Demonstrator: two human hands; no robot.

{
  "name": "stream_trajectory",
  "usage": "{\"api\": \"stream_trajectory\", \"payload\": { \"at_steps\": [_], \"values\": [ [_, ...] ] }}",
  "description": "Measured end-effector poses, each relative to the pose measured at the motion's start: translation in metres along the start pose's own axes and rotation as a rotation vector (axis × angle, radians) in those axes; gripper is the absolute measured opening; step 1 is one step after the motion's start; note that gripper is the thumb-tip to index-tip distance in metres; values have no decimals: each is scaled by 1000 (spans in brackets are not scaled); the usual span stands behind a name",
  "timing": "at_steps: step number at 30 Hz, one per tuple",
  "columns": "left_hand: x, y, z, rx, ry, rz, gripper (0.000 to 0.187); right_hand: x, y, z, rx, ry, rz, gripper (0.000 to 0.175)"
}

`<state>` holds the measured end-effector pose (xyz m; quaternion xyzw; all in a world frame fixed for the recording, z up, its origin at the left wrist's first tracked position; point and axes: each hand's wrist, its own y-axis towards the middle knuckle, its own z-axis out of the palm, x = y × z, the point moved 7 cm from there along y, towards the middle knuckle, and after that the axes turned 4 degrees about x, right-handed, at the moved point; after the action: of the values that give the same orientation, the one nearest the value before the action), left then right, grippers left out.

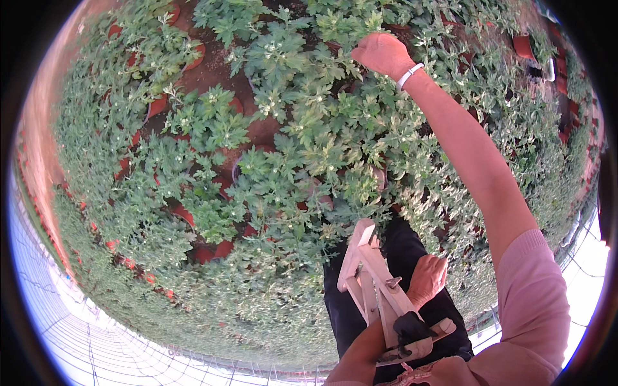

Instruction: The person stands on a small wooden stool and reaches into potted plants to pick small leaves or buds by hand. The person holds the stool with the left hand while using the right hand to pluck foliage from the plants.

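My right hand [383,54], with a white band at the wrist, reaches out over leafy green potted plants [309,126] that look like chrysanthemums with small pale buds. Its fingers curl down among the leaves, and their tips are hidden. My left hand [428,279] is curled close to my dark trousers [405,246], beside a wooden folding frame [381,289], perhaps a small stool. My left forearm passes through or under this frame, which has a wing-nut-like metal part and a black cloth or strap. Whether either hand grips anything cannot be seen.
Red-brown plastic pots [157,105] stand close together under the foliage on all sides. Bare brown soil [231,82] shows between some of them. A pale path [43,144] runs along the left edge. Beyond the plants, a gridded greenhouse-like structure [91,342] curves along the rim.
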<state>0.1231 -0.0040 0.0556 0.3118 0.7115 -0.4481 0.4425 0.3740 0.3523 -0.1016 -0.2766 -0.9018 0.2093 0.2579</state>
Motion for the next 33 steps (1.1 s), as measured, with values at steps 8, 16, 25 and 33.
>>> {"api": "stream_trajectory", "payload": {
  "at_steps": [8, 16, 25, 33],
  "values": [
    [-1, 5, 5, 15, 24, -11, 27, -15, 22, 7, 153, 496, 156, 42],
    [-2, 7, 0, -39, 5, 7, 26, 2, 26, 19, 359, 532, 122, 18],
    [0, 6, 2, -17, -13, -16, 26, -8, 18, 29, 414, 581, 176, 17],
    [1, 3, 1, -37, -17, -13, 24, -41, 5, 41, 147, 932, 256, 25]
  ]
}}
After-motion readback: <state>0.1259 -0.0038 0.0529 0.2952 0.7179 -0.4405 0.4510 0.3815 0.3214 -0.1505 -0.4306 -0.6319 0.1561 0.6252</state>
